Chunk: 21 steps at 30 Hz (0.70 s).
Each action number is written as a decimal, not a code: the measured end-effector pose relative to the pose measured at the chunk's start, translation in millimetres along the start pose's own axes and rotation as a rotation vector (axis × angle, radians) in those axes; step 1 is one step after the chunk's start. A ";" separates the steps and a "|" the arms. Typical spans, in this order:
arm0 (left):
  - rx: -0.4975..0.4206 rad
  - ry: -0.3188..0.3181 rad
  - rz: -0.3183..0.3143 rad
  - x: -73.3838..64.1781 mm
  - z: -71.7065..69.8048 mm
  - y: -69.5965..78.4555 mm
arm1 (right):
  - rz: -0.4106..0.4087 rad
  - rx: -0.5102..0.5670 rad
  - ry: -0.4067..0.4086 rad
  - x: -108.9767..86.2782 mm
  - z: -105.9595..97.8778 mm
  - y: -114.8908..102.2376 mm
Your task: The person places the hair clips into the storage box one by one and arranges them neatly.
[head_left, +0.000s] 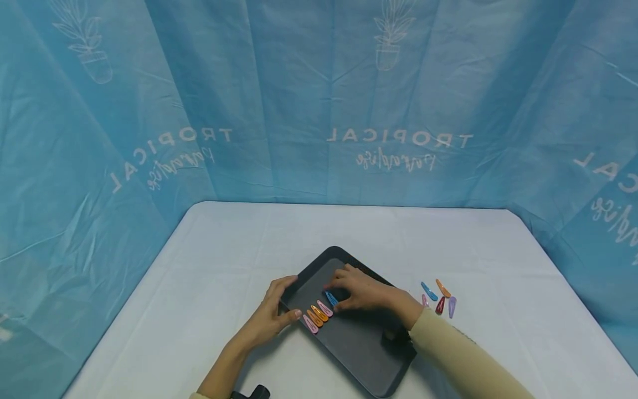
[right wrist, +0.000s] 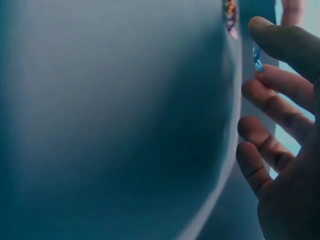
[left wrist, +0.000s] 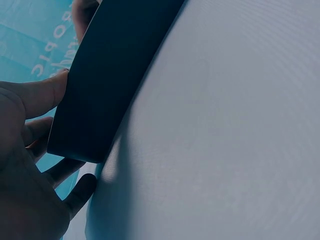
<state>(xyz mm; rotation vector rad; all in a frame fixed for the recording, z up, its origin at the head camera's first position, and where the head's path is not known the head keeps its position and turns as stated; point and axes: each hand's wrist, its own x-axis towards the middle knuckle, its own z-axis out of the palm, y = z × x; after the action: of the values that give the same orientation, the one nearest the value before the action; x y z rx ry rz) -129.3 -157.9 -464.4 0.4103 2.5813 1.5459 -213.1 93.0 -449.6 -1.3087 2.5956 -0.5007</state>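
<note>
A dark grey tray lies slantwise on the white-covered table. My left hand holds its left corner, thumb at the near rim and fingers along the other side; the left wrist view shows the thumb against the tray wall. Inside, a slanted row of snap hair clips follows the near-left edge: a pink clip, two orange clips and another pink clip. At the row's upper end, my right hand pinches a blue hair clip by its ends between thumb and index finger.
Right of the tray, several loose clips lie on the table: a blue one, an orange one, a red one, a purple one and a pink one. Blue printed curtains surround the table.
</note>
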 end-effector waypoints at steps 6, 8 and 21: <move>0.008 0.000 0.000 0.1 -0.2 -1.1 | -0.015 -0.044 -0.029 3.4 5.2 0.0; 0.008 -0.003 0.000 0.1 -0.3 -1.0 | -0.021 -0.057 -0.028 4.0 5.8 0.2; 0.010 -0.005 -0.002 0.0 -0.3 -0.2 | -0.038 -0.097 -0.039 4.7 7.0 1.0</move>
<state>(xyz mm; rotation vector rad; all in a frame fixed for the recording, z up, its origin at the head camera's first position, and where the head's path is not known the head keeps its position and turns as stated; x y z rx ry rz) -129.4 -158.2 -464.5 0.4120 2.5854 1.5303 -214.4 88.3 -456.5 -1.3854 2.5973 -0.3557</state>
